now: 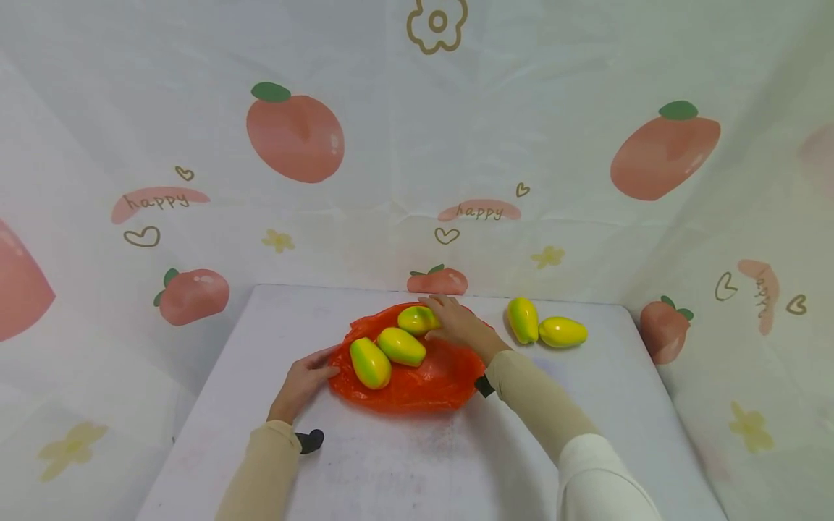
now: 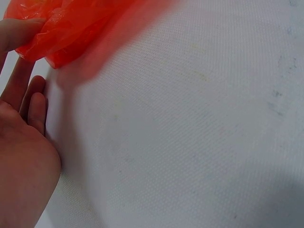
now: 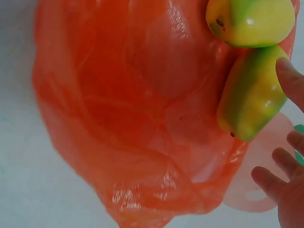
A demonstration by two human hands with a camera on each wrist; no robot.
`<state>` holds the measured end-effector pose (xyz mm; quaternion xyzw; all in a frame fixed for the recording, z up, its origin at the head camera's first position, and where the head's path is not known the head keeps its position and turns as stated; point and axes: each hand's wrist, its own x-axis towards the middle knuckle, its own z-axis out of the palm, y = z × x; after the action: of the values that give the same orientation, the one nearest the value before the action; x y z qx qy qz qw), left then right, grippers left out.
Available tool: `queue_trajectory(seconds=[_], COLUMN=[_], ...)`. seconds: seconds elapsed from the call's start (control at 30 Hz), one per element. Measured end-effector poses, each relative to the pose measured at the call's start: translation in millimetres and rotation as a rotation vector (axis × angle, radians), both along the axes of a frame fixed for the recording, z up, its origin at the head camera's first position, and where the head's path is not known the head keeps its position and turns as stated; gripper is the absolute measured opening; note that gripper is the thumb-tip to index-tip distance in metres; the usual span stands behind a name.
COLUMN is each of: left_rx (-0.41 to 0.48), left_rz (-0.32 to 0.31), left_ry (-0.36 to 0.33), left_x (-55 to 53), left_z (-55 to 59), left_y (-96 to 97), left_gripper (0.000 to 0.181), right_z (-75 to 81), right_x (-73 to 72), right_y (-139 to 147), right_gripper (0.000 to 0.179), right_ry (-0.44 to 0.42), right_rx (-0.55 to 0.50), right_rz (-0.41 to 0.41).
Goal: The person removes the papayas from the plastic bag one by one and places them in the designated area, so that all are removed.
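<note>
A red plastic bag point(image 1: 417, 391) lies spread on the table, with three yellow-green papayas on it: one at the front left point(image 1: 370, 364), one in the middle point(image 1: 401, 346) and one at the back point(image 1: 415, 320). My left hand point(image 1: 302, 383) pinches the bag's left edge; in the left wrist view the thumb lies over the red film point(image 2: 78, 28) and fingers show beneath it. My right hand point(image 1: 461, 325) is at the back papaya. In the right wrist view its fingers are spread and the thumb tip meets the papaya's side point(image 3: 251, 95).
Two more papayas lie at the back right of the white table point(image 1: 391, 463), one leaning upright point(image 1: 523, 320) and one on its side point(image 1: 563, 332). A fruit-printed cloth point(image 1: 391, 145) hangs behind and at both sides. Black wrist mounts point(image 1: 310, 441) sit at both wrists.
</note>
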<state>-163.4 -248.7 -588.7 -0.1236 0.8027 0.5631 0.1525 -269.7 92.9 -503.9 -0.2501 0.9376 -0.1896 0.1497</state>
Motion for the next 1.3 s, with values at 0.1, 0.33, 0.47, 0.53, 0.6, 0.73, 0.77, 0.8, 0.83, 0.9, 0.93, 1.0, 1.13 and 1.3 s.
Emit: queue_trajectory(seconds=[0.1, 0.33, 0.47, 0.53, 0.6, 0.73, 0.77, 0.8, 0.83, 0.9, 0.93, 1.0, 1.13, 1.3], left_rx=[-0.001, 0.009, 0.017, 0.018, 0.018, 0.011, 0.011, 0.008, 0.010, 0.007, 0.010, 0.010, 0.008, 0.001], left_rz=[-0.006, 0.004, 0.003, 0.004, 0.003, 0.001, 0.007, 0.006, 0.008, 0.003, 0.007, 0.004, 0.005, 0.007], left_ry=[0.005, 0.010, 0.013, 0.012, 0.009, 0.005, 0.002, 0.003, 0.003, 0.010, 0.011, 0.020, 0.024, 0.016], left_x=[0.4, 0.3, 0.0, 0.0, 0.1, 0.8, 0.9, 1.1, 1.3, 1.4, 1.2, 0.8, 0.6, 0.4], left_z=[0.7, 0.9, 0.1, 0.2, 0.3, 1.6, 2.1, 2.4, 2.5, 1.7, 1.3, -0.2, -2.4, -2.1], left_y=[0.2, 0.8, 1.4, 1.6, 1.7, 1.8, 1.8, 1.7, 1.6, 1.1, 0.8, 0.4, -1.0, -1.4], left_gripper=[0.055, 0.054, 0.055, 0.055, 0.055, 0.054, 0.054, 0.053, 0.053, 0.054, 0.053, 0.053, 0.053, 0.052], right_z=[-2.7, -8.6, -10.6, -11.6, -12.4, -14.6, -15.3, -16.1, -16.7, -17.7, -18.2, -18.9, -20.0, -22.3], right_x=[-1.9, -4.8, -5.2, -5.3, -5.3, -3.9, -3.8, -3.5, -3.5, -3.6, -3.8, -4.0, -4.6, -6.0], right_y=[-3, -9, -9, -8, -8, -8, -9, -9, -9, -10, -10, -10, -12, -14], right_gripper=[0.082, 0.082, 0.080, 0.079, 0.077, 0.073, 0.073, 0.073, 0.073, 0.073, 0.073, 0.073, 0.070, 0.065], right_ry=[0.001, -0.033, -0.070, -0.075, -0.067, -0.102, -0.112, -0.123, -0.124, -0.108, -0.099, -0.084, -0.094, -0.111], right_rx=[-0.009, -0.023, -0.067, -0.079, -0.075, -0.095, -0.107, -0.117, -0.122, -0.117, -0.113, -0.103, -0.097, -0.082], right_rz=[0.004, -0.025, -0.043, -0.048, -0.044, -0.064, -0.064, -0.068, -0.063, -0.044, -0.036, -0.030, -0.049, -0.094])
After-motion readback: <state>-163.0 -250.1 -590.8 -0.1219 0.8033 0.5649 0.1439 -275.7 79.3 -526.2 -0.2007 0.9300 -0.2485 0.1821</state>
